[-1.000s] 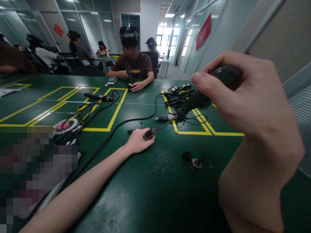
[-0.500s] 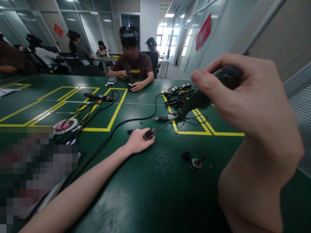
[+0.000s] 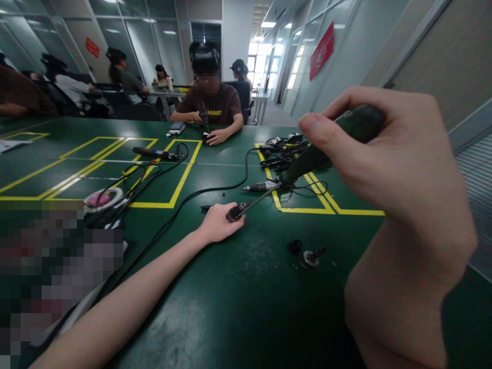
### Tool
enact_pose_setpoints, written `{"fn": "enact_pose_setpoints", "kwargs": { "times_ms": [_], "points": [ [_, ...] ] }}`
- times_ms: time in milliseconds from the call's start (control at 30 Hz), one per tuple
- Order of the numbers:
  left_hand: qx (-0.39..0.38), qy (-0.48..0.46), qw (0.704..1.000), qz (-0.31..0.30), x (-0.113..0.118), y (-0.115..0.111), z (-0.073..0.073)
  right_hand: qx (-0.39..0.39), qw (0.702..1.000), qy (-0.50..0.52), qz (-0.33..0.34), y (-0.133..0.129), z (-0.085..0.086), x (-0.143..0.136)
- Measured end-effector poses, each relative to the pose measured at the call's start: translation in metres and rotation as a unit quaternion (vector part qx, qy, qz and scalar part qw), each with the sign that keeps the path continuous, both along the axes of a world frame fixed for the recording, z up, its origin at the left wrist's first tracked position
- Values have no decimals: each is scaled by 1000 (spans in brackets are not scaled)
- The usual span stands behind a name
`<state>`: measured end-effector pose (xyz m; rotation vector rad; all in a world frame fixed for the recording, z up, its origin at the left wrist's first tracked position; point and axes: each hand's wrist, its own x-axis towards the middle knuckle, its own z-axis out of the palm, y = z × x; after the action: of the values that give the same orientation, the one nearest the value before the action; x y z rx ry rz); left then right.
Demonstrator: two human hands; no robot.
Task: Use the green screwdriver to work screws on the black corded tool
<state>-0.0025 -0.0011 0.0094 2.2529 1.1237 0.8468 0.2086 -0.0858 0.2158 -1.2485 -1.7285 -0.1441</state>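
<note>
Right hand (image 3: 403,148): grip closed round the dark green handle of a screwdriver (image 3: 300,166), held above the bench (image 3: 200,318). The screwdriver is tilted, its shaft slanting down toward the left hand (image 3: 218,224). Left hand: low over the bench, forearm stretched forward, grip wrapped round a short dark cylinder (image 3: 232,213). Metal parts show at the cylinder's upper end; the screwdriver tip meets that end or lies right at it. Exact contact cannot be told at this scale.

Nearer the wearer, to the right of the left hand: a round metal part (image 3: 309,259) with a short stem, lying just beside a black cap (image 3: 294,247). Small bits (image 3: 275,268) are scattered near them, too small to identify.

Beyond the hands: a grey pen-shaped tool (image 3: 257,187) lies across a yellow tape line (image 3: 274,197), near a heap of black cables (image 3: 282,154). One long black cable (image 3: 198,192) runs past the left hand. Farther left, a dark corded tool (image 3: 154,153); nearer, a pink and white roll (image 3: 103,199). Across the bench sits a person (image 3: 207,97) in a brown shirt, holding a dark tool (image 3: 203,114) pointed downward.
</note>
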Motion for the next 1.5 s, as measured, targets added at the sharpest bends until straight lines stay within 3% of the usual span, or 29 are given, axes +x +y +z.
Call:
{"fn": "enact_pose_setpoints", "kwargs": {
  "times_ms": [1500],
  "points": [
    [-6,1,1000,1,0,0,-2,27,999,-45,14,2,-2,10]
  ]
}}
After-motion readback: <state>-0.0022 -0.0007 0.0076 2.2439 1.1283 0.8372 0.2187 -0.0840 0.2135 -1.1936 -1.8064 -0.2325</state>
